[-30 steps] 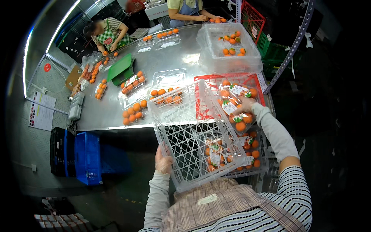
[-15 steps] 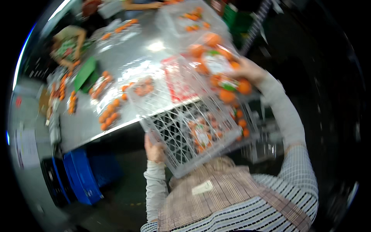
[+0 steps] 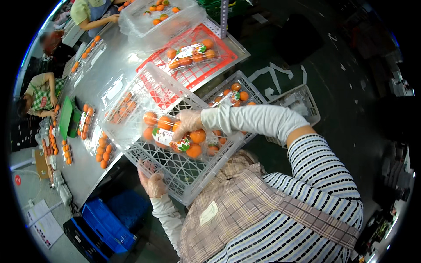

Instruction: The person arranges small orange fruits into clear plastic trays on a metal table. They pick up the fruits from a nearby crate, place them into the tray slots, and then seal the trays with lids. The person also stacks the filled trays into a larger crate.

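My right hand (image 3: 189, 123), in a clear thin glove, grips a clear plastic pack of oranges (image 3: 150, 119) with a white, red and green label. It holds the pack from above, inside a translucent lattice crate (image 3: 186, 193). Another pack of oranges (image 3: 212, 150) lies in the crate's right end, partly hidden by my right forearm. My left hand (image 3: 153, 180), also gloved, is closed on the crate's near left side; some of its fingers are hidden. The crate is tilted, with its far end over the metal table's edge.
A pack of oranges (image 3: 191, 53) rests on a red lattice crate (image 3: 160, 56) on the metal table (image 3: 118, 61). More packs and a green tray (image 3: 66, 117) are at the left. Blue crates (image 3: 105, 225) stand lower left. Another orange-filled crate (image 3: 215, 91) lies right. Two people work across the table.
My right hand has brought the pack of oranges left and down, from the crate's far right side into the crate. My left hand stays at the crate's side. The view has turned.
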`<state>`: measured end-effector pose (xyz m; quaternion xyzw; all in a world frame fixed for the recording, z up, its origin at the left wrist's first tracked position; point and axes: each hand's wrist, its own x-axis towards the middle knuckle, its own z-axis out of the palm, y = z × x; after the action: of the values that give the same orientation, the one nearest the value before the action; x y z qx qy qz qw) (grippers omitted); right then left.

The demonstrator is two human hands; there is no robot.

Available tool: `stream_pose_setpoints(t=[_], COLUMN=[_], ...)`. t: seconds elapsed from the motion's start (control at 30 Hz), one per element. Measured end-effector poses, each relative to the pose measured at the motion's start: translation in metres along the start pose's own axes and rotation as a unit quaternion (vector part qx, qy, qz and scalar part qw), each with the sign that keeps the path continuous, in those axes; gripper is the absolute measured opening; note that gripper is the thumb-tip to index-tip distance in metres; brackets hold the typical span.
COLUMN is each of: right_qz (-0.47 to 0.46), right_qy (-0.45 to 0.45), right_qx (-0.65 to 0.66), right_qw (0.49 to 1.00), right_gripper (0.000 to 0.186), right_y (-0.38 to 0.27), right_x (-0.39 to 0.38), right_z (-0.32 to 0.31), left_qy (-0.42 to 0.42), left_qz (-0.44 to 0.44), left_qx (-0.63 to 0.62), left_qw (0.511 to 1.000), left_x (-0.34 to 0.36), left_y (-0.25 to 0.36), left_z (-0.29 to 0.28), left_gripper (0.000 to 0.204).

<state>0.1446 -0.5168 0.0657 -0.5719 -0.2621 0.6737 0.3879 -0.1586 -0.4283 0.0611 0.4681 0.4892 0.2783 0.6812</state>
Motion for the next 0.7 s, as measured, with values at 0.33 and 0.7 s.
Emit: stream_pose_setpoints(t=[0.33, 0.7], right_qz=[-0.072, -0.135], right_qy=[0.101, 0.063], right_qx=[0.209, 0.425], right_qw=[0.97, 0.893], right_gripper=[0.05, 0.047], right_y=[0.023, 0.013], right_x=[0.038, 0.083], right_z=[0.0, 0.023], left_qy=[-0.016, 0.0], left_qz=[0.021, -0.004], left_qx=[0.0, -0.022], left_qw=[1.0, 1.0], left_x=[0.005, 0.011], left_y=[-0.013, -0.015], left_z=[0.018, 0.032], left_gripper=[0.1, 0.098])
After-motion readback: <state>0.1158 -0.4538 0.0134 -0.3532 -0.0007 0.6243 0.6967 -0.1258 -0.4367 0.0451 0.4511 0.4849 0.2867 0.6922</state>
